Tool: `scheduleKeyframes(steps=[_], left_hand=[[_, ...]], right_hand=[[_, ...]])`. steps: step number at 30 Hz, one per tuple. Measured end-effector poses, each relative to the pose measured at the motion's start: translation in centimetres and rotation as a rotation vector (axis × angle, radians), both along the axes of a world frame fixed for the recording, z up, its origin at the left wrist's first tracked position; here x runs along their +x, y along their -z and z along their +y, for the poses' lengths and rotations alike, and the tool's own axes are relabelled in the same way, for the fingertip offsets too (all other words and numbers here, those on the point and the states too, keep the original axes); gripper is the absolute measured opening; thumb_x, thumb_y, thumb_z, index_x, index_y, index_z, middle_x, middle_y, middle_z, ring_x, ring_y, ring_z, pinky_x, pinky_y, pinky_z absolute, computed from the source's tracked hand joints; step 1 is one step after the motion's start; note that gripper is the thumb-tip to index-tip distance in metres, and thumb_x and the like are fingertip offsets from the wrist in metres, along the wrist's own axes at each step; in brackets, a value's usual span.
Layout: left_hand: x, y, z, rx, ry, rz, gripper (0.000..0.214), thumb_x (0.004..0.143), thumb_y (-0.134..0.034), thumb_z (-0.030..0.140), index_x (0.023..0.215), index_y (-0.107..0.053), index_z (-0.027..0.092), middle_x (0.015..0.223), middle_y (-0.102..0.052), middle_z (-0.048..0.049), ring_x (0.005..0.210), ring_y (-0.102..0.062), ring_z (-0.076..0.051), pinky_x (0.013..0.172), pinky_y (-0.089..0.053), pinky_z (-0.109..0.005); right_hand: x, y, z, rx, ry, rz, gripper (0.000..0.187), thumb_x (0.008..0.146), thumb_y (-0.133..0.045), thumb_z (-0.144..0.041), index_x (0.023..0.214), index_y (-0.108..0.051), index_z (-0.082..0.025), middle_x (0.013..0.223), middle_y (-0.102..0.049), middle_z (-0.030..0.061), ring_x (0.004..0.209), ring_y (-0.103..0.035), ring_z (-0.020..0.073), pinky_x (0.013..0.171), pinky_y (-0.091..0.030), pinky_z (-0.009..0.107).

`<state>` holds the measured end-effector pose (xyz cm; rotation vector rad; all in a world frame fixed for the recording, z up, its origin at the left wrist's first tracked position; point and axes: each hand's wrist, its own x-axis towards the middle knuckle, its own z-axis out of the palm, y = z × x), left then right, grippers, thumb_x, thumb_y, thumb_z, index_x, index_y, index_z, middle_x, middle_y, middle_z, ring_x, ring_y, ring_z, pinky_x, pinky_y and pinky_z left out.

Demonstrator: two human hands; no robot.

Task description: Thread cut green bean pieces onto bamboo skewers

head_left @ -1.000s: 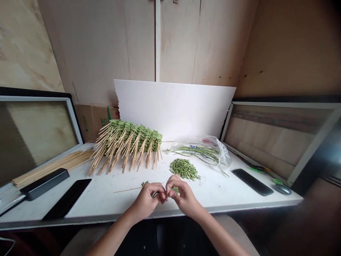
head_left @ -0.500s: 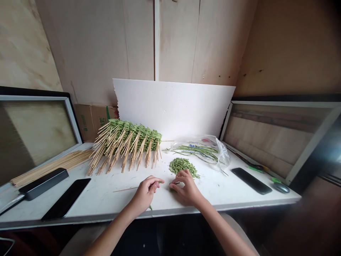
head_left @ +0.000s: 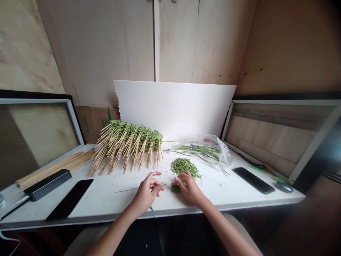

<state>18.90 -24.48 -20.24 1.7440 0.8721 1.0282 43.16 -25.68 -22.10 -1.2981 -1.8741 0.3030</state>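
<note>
My left hand (head_left: 146, 193) rests near the front edge of the white table (head_left: 112, 204). Its index finger is lifted, the other fingers curl loosely, and a thin green stem (head_left: 151, 207) sticks out under the palm. A single bamboo skewer (head_left: 128, 189) lies just left of its fingers. My right hand (head_left: 190, 188) pinches down on a small cluster of cut green pieces (head_left: 175, 188). Just beyond it is a bigger pile of cut green pieces (head_left: 185, 167). The two hands are a little apart.
A stack of green-loaded skewers (head_left: 130, 142) and loose bamboo skewers (head_left: 55, 166) lie at the back left. A plastic bag of long green stems (head_left: 202, 149) sits at the back right. Also on the table: a phone (head_left: 70, 199), a black box (head_left: 48, 179), a dark remote (head_left: 254, 180), a mouse (head_left: 284, 187).
My hands, pinched together over the table edge a second ago, have come apart. My right hand moved forward onto the small green cluster; my left index finger lifted.
</note>
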Motion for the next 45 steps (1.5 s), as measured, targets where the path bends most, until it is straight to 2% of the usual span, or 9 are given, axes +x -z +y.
scheduleKeyframes(steps=[8, 12, 17, 22, 29, 33, 39, 42, 45], left_hand=[[0.2, 0.1, -0.2, -0.004, -0.009, 0.031, 0.045, 0.090, -0.072, 0.037, 0.128, -0.056, 0.018, 0.085, -0.074, -0.0037, 0.065, -0.064, -0.016, 0.072, -0.053, -0.032], [0.3, -0.2, -0.5, -0.018, 0.018, 0.021, 0.047, 0.087, -0.074, 0.039, 0.127, -0.057, 0.020, 0.087, -0.076, -0.0042, 0.067, -0.067, -0.018, 0.071, -0.055, -0.034], [0.1, -0.5, -0.5, 0.019, 0.015, 0.056, 0.043, 0.084, -0.076, 0.037, 0.121, -0.064, 0.019, 0.087, -0.076, -0.0045, 0.072, -0.070, -0.020, 0.075, -0.057, -0.035], [-0.3, -0.8, -0.2, 0.062, -0.023, 0.141, 0.033, 0.089, -0.071, 0.045, 0.105, -0.078, 0.017, 0.086, -0.077, -0.0086, 0.076, -0.070, -0.023, 0.072, -0.056, -0.033], [-0.2, -0.7, -0.3, 0.184, -0.046, 0.156, 0.027, 0.090, -0.073, 0.043, 0.099, -0.084, 0.019, 0.095, -0.081, -0.0119, 0.085, -0.074, -0.027, 0.080, -0.058, -0.035], [-0.1, -0.8, -0.4, 0.216, -0.053, 0.163, 0.021, 0.088, -0.076, 0.039, 0.096, -0.084, 0.021, 0.089, -0.081, -0.0099, 0.083, -0.073, -0.027, 0.078, -0.057, -0.035], [0.3, -1.0, -1.1, 0.020, 0.153, 0.031, 0.027, 0.091, -0.069, 0.036, 0.077, -0.079, 0.016, 0.072, -0.073, -0.0069, 0.067, -0.066, -0.019, 0.069, -0.055, -0.031], [0.4, -0.7, -1.1, -0.102, 0.281, -0.090, 0.026, 0.086, -0.074, 0.034, 0.068, -0.074, 0.015, 0.061, -0.067, -0.0044, 0.060, -0.063, -0.017, 0.064, -0.055, -0.030], [0.3, -0.3, -0.6, -0.141, 0.300, -0.157, 0.029, 0.085, -0.077, 0.039, 0.071, -0.073, 0.014, 0.062, -0.067, -0.0045, 0.058, -0.062, -0.016, 0.062, -0.055, -0.030]], right_hand=[[-1.1, -1.2, -1.2, 0.039, -0.045, 0.032, 0.052, 0.109, -0.039, -0.050, 0.090, -0.078, -0.021, 0.084, -0.072, 0.0086, 0.090, -0.057, 0.0263, 0.086, -0.045, 0.040], [-3.3, -2.8, -3.0, 0.031, -0.194, 0.048, 0.033, 0.103, -0.057, -0.050, 0.109, -0.078, -0.025, 0.095, -0.076, 0.0078, 0.096, -0.060, 0.0263, 0.085, -0.047, 0.038], [-3.6, -3.1, -3.1, 0.056, -0.168, 0.098, 0.028, 0.102, -0.061, -0.047, 0.094, -0.078, -0.025, 0.086, -0.075, 0.0065, 0.091, -0.060, 0.0255, 0.081, -0.048, 0.037], [-2.4, -3.1, -2.6, 0.071, -0.073, 0.186, 0.029, 0.102, -0.061, -0.048, 0.095, -0.075, -0.024, 0.091, -0.074, 0.0069, 0.091, -0.062, 0.0249, 0.076, -0.048, 0.035], [-3.0, -4.1, -3.4, 0.066, -0.187, 0.104, 0.022, 0.097, -0.069, -0.047, 0.097, -0.076, -0.026, 0.093, -0.075, 0.0056, 0.093, -0.063, 0.0243, 0.087, -0.048, 0.039], [-3.3, -4.1, -3.4, 0.072, -0.198, 0.118, 0.019, 0.096, -0.070, -0.044, 0.093, -0.076, -0.026, 0.088, -0.074, 0.0056, 0.090, -0.062, 0.0247, 0.087, -0.047, 0.040], [-4.1, -3.5, -3.7, 0.087, -0.214, 0.231, 0.018, 0.098, -0.066, -0.032, 0.083, -0.072, -0.025, 0.082, -0.069, 0.0054, 0.092, -0.057, 0.0260, 0.087, -0.046, 0.041], [-4.5, -3.6, -3.8, 0.061, -0.269, 0.329, 0.022, 0.096, -0.068, -0.037, 0.078, -0.071, -0.024, 0.078, -0.066, 0.0046, 0.091, -0.057, 0.0258, 0.085, -0.046, 0.039], [-3.9, -3.8, -3.5, 0.047, -0.267, 0.369, 0.026, 0.094, -0.071, -0.045, 0.079, -0.073, -0.023, 0.079, -0.066, 0.0049, 0.091, -0.059, 0.0256, 0.086, -0.047, 0.039]])
